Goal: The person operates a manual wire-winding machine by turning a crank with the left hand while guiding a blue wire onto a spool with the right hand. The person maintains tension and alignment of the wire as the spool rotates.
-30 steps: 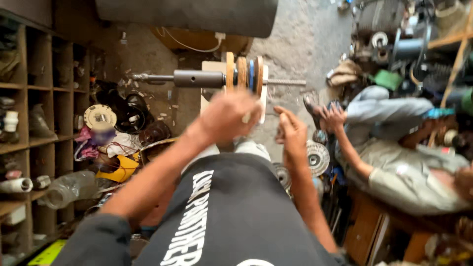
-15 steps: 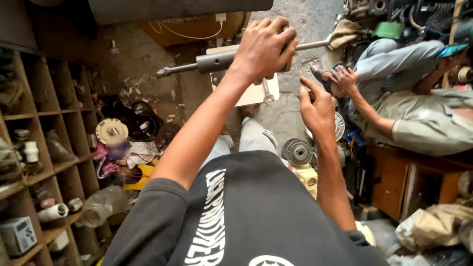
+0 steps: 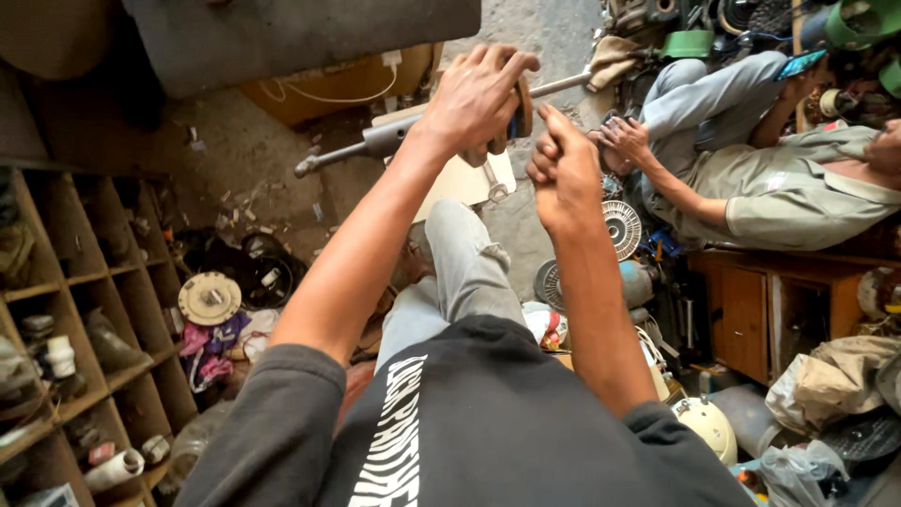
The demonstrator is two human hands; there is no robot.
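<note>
Nearest the lens: black printed shirt [image 3: 469, 422] and grey-jeaned knee [image 3: 460, 272], both forearms rising toward twelve o'clock.

Left hand [image 3: 479, 99] wrapped over the wheel-like part on the long metal shaft [image 3: 385, 141], grip closed around that part, fingers curled across its top edge; shaft lying across the view from nine o'clock toward two o'clock, held up in the air above the pale board [image 3: 460, 183]. Right hand [image 3: 563, 169] just beside it at three o'clock, fingers pinched together in a narrow grip; whether anything small sits between them, impossible to tell.

To do this well, probably: keep the left wrist firm so the shaft stays level, let the right fingers work close to the wheel rather than far along the rod, turn in short strokes, keep both elbows tucked.

Farther out: wooden shelves [image 3: 75, 319] at nine o'clock, a round white disc [image 3: 209, 299] on the littered floor, fan-like metal parts [image 3: 621, 225] past the right wrist, and a seated person in a pale green shirt [image 3: 788, 197] at two o'clock.
</note>
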